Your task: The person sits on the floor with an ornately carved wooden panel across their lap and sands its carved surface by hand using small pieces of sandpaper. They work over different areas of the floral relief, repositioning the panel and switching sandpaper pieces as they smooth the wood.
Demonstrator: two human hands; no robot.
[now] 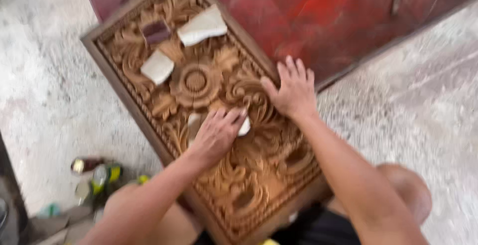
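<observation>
From the head view we look down at a carved wooden panel [209, 125] that lies tilted across our knees, its far corner against a red board [323, 16] on the concrete floor [423, 115]. Our left hand [216, 134] presses a pale piece of sandpaper [244, 127] into the carving just below the central rosette — the fingers are curled over it, so the grip is closed on the sandpaper, though only a corner of the paper shows past the fingertips. Our right hand [294, 91] lies flat and spread on the panel's right edge, holding nothing, simply steadying the wood.

We judge the step in hand to be the sanding of the relief, somewhere in the middle of the panel. The next stroke calls for light pressure and a folded edge that can follow the deep scrolls without flattening their ridges, while the right hand keeps the panel from sliding.

Three spare pieces rest on the upper carving: a dark pad [156, 31], a white sheet [201, 26] beside it and a smaller white piece [157, 66] below.

As for containers — a few small cans or bottles [97, 175] lie on the floor at lower left, too blurred for us to tell what is in them.
</observation>
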